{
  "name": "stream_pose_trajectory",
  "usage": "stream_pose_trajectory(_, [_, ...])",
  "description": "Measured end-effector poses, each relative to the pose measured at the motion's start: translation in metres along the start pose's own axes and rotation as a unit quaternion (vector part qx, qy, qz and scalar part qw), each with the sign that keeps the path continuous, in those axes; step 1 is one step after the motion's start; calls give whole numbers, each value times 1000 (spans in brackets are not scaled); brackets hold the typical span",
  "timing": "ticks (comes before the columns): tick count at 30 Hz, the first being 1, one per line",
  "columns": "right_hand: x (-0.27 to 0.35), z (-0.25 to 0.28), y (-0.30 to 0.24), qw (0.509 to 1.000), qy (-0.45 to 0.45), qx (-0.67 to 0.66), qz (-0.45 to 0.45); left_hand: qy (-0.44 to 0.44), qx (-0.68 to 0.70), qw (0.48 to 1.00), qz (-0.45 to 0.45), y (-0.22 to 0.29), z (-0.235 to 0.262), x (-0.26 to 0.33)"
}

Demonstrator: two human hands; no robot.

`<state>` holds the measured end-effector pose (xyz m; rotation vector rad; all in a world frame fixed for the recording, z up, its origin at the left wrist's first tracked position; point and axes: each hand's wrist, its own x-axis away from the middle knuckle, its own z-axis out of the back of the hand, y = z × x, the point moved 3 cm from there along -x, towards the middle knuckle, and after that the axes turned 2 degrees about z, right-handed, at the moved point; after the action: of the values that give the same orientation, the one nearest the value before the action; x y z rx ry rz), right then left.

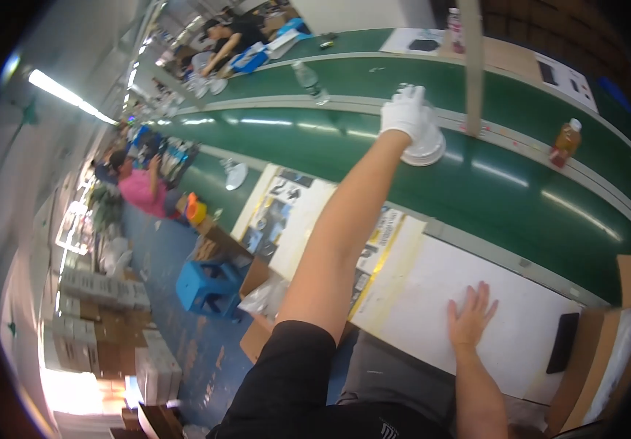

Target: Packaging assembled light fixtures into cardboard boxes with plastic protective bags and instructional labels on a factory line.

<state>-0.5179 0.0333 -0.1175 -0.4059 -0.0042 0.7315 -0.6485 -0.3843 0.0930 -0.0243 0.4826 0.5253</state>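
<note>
My left arm stretches far forward over the green conveyor belt [308,150]. My left hand [405,113], in a white glove, is closed on a white, round-based object [426,148], whose upper part it partly hides; the exact kind is unclear. Bare and with fingers spread, my right hand [472,316] lies palm down on the white work board [418,293] in front of me. Nothing is in it. A black phone-like slab [563,342] lies on the board to its right.
An open cardboard box [586,366] stands at the right edge. Beyond the belt are a clear bottle [308,82], a bottle of reddish drink [565,143] and an upright post [474,69]. A blue stool [209,285] stands left; a person in pink [143,189] is farther along.
</note>
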Motion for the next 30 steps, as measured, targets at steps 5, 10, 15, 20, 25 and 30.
stream_pose_trajectory(5, [-6, 7, -2, 999, -20, -25, -19, -85, -20, 995, 41, 15, -49, -33])
stream_pose_trajectory(10, [-7, 11, 2, 999, -31, -32, -27, -93, -30, 995, 20, 30, -71, -37])
stream_pose_trajectory(15, [-5, 5, 0, 999, -21, -27, -12, -36, -8, 998, -42, 26, -58, -7])
stream_pose_trajectory(20, [2, -5, 8, 1000, -2, 19, -3, -45, 32, 992, -109, 44, 30, 46])
stream_pose_trajectory(25, [7, 0, 3, 999, 28, 26, 21, 27, 75, 993, -85, 71, 89, 116])
stream_pose_trajectory(30, [6, -24, 22, 998, 63, -11, 13, 21, 80, 989, -121, 90, 135, 225])
